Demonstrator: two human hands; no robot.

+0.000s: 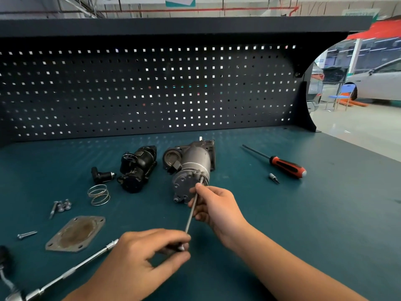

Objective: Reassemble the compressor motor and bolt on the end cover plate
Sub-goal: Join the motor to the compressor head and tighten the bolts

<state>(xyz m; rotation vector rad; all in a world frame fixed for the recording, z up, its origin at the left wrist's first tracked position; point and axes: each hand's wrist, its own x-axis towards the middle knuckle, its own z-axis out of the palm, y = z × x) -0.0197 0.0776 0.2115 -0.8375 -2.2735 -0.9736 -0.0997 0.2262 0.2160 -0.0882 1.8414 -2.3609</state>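
The right hand (213,205) pinches the long thin rod (192,213) close to the gray motor (193,168), and the left hand (147,255) pinches the rod's near end.

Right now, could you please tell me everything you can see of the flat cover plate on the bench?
The cover plate is a flat, dull grey metal piece with clipped corners, a bolt hole at each corner and a round, brownish-stained centre. It lies flat on the teal bench top, front left, apart from the motor. Nothing else touches it.
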